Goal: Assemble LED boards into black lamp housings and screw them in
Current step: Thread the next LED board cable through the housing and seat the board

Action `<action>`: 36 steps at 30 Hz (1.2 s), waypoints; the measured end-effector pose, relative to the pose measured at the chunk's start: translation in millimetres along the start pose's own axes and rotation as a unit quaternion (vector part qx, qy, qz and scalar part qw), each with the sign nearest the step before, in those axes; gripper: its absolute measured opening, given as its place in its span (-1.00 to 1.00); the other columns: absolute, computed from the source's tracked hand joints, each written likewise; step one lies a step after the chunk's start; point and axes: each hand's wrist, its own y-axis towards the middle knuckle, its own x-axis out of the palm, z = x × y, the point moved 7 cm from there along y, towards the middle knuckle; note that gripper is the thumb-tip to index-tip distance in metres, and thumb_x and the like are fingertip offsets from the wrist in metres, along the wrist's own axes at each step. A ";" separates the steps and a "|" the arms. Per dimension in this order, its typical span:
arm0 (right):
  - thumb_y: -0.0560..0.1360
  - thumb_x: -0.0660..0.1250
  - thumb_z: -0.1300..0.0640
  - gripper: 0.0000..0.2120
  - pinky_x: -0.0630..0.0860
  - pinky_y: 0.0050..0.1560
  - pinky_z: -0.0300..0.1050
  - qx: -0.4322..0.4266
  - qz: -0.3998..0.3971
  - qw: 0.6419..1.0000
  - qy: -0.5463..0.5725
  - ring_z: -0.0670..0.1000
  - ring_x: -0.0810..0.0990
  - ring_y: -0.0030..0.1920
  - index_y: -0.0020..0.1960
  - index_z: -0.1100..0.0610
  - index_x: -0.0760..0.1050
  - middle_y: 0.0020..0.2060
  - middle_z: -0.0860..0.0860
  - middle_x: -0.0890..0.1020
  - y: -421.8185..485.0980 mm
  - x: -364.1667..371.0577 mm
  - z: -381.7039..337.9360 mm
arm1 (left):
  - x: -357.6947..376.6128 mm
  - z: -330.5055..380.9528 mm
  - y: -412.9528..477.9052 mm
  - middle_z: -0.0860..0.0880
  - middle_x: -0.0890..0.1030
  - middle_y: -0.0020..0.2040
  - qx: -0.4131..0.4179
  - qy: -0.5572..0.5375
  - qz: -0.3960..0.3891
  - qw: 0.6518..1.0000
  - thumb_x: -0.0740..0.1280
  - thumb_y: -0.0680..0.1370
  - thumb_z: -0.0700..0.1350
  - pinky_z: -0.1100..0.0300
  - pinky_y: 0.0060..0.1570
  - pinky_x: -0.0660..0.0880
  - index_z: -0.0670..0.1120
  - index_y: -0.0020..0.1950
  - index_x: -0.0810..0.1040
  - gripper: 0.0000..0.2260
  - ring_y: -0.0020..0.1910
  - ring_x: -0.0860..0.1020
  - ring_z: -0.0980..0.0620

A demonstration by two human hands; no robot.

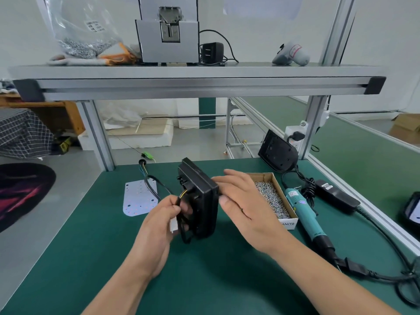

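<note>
We hold the black housing (202, 201) on edge over the green mat (91, 246), right hand (245, 205) with straight fingers flat against its side, left hand (159, 223) pinching its cable (181, 197), and a hard tug there could strain the wires or tip it loose.
</note>
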 end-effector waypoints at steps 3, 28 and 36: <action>0.68 0.20 0.22 -0.63 0.28 0.55 -0.04 0.003 -0.005 1.000 -0.015 -0.01 0.24 0.59 0.43 0.04 0.57 0.31 -0.25 0.58 2.4 -1.4 2.5 | 5.8 -2.0 -0.9 -0.04 0.57 -0.09 0.007 -0.010 -0.004 1.000 0.32 0.48 0.08 -0.03 -0.05 0.43 0.00 -0.21 0.50 -0.82 -0.08 0.50 -0.05; 0.54 0.44 0.10 -0.78 0.26 0.37 -0.12 -0.024 0.066 0.993 -0.096 -0.19 0.46 0.15 0.18 -0.03 0.58 0.06 -0.28 0.56 11.1 18.5 -20.4 | 25.0 -14.1 -9.0 -0.28 0.68 0.24 -0.101 -0.152 -0.003 0.983 0.42 0.42 0.48 -0.16 0.03 0.65 -0.10 0.24 0.72 -0.29 0.13 0.69 -0.20; 0.55 0.39 -0.08 -0.81 0.27 0.32 -0.22 -0.014 0.070 0.992 -0.106 -0.24 0.39 0.14 0.14 -0.13 0.51 0.02 -0.34 0.48 10.2 20.7 -18.5 | 23.8 -11.9 -8.0 -0.21 0.72 0.18 -0.096 -0.127 -0.016 0.987 0.46 0.36 0.52 -0.09 0.01 0.66 -0.05 0.25 0.72 -0.25 0.11 0.72 -0.15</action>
